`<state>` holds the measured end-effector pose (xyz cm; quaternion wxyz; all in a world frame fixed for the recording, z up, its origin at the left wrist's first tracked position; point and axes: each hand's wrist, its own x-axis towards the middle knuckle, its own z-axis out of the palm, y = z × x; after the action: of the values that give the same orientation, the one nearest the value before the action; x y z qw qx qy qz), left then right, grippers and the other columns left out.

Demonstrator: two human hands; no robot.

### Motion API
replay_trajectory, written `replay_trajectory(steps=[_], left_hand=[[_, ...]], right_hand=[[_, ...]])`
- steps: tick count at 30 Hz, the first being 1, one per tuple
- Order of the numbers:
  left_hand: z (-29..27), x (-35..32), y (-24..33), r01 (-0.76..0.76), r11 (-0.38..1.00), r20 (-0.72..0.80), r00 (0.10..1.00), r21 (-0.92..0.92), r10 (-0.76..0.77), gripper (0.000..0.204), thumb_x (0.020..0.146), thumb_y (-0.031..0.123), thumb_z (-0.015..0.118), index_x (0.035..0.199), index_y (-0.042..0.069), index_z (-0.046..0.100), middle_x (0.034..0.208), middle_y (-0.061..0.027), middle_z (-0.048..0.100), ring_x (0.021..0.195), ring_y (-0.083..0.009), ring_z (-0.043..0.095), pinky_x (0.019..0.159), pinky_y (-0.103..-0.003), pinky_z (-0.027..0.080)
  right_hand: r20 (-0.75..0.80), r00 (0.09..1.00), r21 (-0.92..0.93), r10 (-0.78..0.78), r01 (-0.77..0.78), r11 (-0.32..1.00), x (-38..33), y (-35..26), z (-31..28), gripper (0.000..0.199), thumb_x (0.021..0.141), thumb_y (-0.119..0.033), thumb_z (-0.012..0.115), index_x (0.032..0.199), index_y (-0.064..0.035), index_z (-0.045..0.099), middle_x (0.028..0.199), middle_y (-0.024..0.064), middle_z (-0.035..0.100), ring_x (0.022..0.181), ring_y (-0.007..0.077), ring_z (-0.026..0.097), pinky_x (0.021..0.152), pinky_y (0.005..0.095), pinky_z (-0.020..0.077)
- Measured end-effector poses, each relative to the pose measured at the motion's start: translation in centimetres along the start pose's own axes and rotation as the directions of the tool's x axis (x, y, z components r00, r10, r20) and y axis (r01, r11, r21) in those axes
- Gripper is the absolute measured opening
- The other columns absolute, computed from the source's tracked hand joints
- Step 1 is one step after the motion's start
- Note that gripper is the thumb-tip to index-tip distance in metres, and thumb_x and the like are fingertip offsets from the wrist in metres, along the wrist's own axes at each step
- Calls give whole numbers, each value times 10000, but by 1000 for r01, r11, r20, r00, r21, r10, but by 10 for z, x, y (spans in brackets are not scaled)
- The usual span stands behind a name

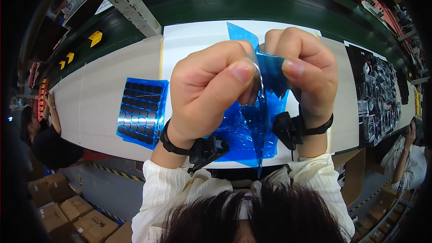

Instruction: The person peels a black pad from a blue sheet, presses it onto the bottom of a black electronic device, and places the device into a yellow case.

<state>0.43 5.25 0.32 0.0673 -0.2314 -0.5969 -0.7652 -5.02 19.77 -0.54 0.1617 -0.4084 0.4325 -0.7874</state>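
Note:
Both my hands are raised close together over the white work surface. Between thumb and curled fingers, my left hand pinches a blue plastic film. My right hand grips the same film a little to the right, its thumb pressed on a dark blue part. The film is bent and hangs down edge-on between the hands. Beneath them lies a pile of crinkled, shiny blue film, partly hidden by my hands. To the left rests a stack of blue sheets bearing rows of dark rounded pads.
Black parts in clear plastic bags cover the bench on the right. A green conveyor belt runs behind, with a metal post at its left. Yellow brackets stand far left. Other people sit at both sides; cardboard boxes are lower left.

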Motion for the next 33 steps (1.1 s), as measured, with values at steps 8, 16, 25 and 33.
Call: replay_trajectory(steps=[8,16,25,33], left_hand=[[-2,-1,-2,-17,995,-19,1000,-94,15,225,821,90,414,622,-2,463,593,-51,466,511,-91,432,472,-194,337],[-4,0,-2,-22,991,0,1000,-134,22,224,811,102,417,616,0,463,607,-65,472,511,-100,452,469,-196,349],[-7,0,-3,-17,983,-29,1000,-185,12,261,792,149,416,574,7,445,629,-89,491,499,-117,462,465,-214,365],[-15,4,-3,-97,983,-30,995,-158,93,257,777,145,427,565,1,450,603,-103,494,492,-129,468,469,-222,379]], right_hand=[[-8,1000,105,-23,23,994,1,3,-2,152,789,-116,505,675,-24,465,619,11,435,523,64,410,462,176,317],[-32,999,155,-14,19,988,1,2,-2,162,773,-118,495,645,-32,446,620,27,435,508,76,416,446,180,328],[-68,997,222,-32,46,974,2,5,-3,167,769,-131,478,636,-35,444,613,34,436,491,84,415,425,186,347],[-94,995,29,-41,44,999,2,-6,-10,168,758,-130,495,634,-22,459,599,37,436,477,86,408,429,189,353]])
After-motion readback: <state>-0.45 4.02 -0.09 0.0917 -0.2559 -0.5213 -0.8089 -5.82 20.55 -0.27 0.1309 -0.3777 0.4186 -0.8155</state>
